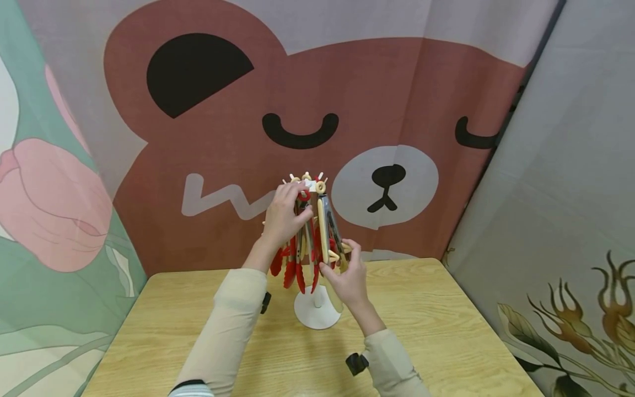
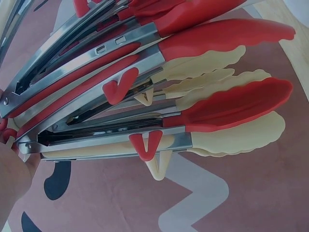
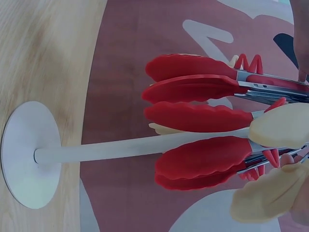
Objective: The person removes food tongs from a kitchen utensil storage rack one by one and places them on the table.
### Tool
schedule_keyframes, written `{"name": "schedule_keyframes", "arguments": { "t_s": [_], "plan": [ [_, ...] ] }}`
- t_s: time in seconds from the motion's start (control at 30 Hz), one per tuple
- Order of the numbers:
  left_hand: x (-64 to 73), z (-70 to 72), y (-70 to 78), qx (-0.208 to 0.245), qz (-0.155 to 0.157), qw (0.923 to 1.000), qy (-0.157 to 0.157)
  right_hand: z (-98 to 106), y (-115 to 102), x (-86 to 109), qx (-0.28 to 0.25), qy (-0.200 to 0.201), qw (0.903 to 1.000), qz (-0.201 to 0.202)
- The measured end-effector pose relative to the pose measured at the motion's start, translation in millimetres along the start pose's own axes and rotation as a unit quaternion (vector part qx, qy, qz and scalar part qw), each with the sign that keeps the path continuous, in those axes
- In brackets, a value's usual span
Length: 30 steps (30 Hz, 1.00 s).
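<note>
A white stand (image 1: 308, 317) holds several metal kitchen tongs, hung in a ring with their tips down. Some have red tips (image 2: 227, 41), others cream ones (image 2: 241, 135). Up at the hooks, my left hand (image 1: 283, 216) has its fingers and thumb around the ring end of a pair of red tongs (image 2: 96, 99). Lower on the right side, my right hand (image 1: 351, 278) grips a pair of cream tongs (image 1: 323, 226) by the arms, near the tips. In the right wrist view, the spread cream tips (image 3: 280, 126) stand beside the stand's pole (image 3: 106, 150).
The stand rests on a wooden table (image 1: 407, 309) near its back edge. Close behind hangs a curtain (image 1: 198, 149) with a bear print. Another curtain (image 1: 545, 193) with plant prints lines the right side. Dark wrist devices (image 1: 356, 364) sit on the sleeves.
</note>
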<state>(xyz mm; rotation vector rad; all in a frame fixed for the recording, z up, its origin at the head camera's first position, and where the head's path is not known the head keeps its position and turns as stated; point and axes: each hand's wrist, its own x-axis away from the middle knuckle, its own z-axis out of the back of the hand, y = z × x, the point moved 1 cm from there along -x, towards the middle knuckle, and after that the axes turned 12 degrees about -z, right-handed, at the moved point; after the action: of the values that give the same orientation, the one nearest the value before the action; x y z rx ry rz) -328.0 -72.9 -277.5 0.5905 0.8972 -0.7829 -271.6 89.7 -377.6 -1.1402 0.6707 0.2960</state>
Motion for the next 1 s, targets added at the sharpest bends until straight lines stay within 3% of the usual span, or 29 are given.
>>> {"name": "schedule_keyframes", "arguments": {
  "t_s": [0.3, 0.53, 1.0],
  "plan": [
    [0.3, -0.2, -1.0, 0.000, -0.001, 1.0000, 0.004, 10, -34, 5.5, -0.009, 0.011, 0.9998, 0.013],
    [-0.4, -0.7, -1.3, 0.003, -0.004, 1.0000, 0.004, 4, 7, 6.1, -0.001, 0.013, 0.9999, -0.001],
    [-0.4, -0.4, -1.1, 0.003, 0.003, 1.0000, 0.001, 8, 17, 12.6, -0.021, 0.024, 0.9994, -0.010]
  ]
}}
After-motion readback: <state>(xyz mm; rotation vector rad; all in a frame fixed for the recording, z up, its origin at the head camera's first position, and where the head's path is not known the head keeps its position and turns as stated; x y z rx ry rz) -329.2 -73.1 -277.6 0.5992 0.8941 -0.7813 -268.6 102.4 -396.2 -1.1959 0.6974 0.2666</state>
